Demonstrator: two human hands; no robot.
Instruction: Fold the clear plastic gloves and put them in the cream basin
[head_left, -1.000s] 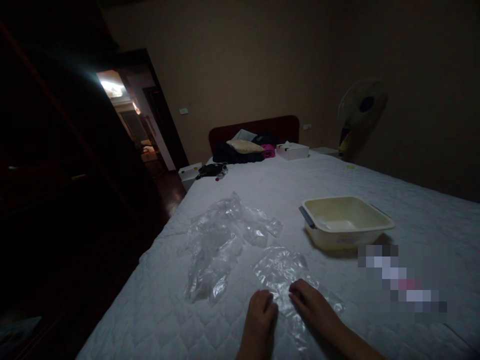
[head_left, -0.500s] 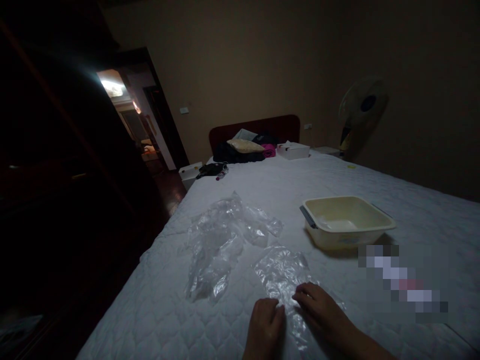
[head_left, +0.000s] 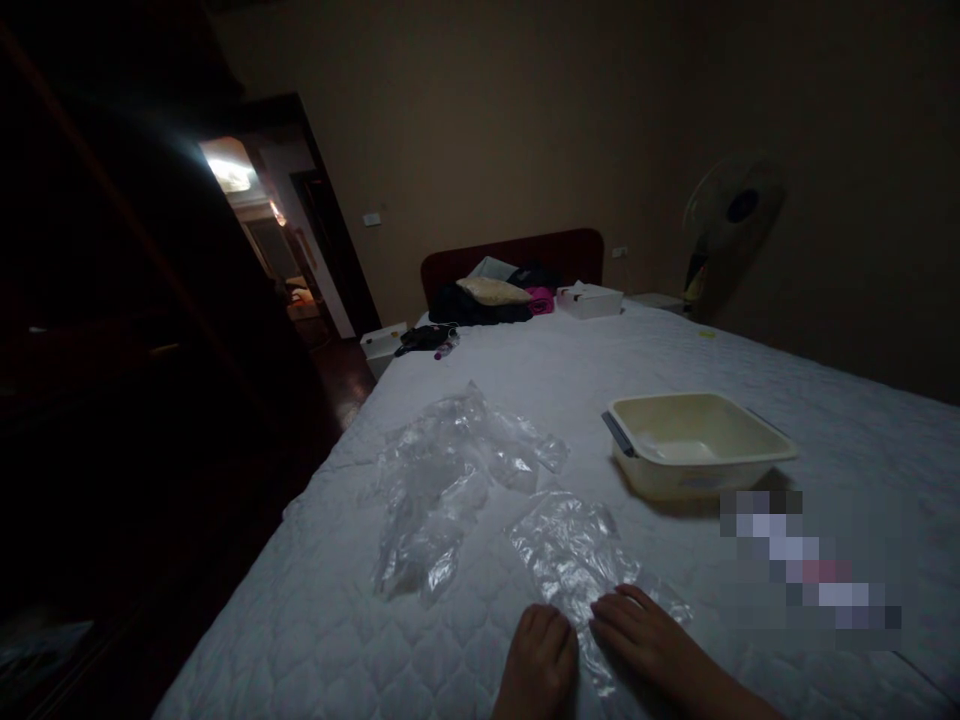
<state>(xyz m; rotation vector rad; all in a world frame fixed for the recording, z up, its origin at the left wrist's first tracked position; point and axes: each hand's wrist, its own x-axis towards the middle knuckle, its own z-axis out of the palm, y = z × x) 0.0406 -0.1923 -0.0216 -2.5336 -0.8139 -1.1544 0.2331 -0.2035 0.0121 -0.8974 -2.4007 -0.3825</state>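
A crumpled clear plastic bag [head_left: 566, 540] lies on the bed in front of me, with its near end running between my hands. My left hand [head_left: 538, 655] is at the bag's left edge, fingers curled down and closed on the thin film. On the other side, my right hand [head_left: 645, 640] has its fingers bent together over the right edge of the same bag. The fingertips of both hands are partly hidden against the film. Beyond them to the left is a larger heap of clear plastic [head_left: 439, 470], which neither hand touches.
A cream plastic basin [head_left: 697, 480] with grey handles stands on the quilted white bed cover [head_left: 300, 620] to the right. A pixelated patch covers something near it. Clothes [head_left: 480, 305] and a white box [head_left: 589, 300] lie by the headboard. A fan [head_left: 739, 205] stands behind.
Both hands have shifted slightly towards me along the plastic bag. My right hand's fingers lie lower over its edge. The basin and the plastic heap stay put.
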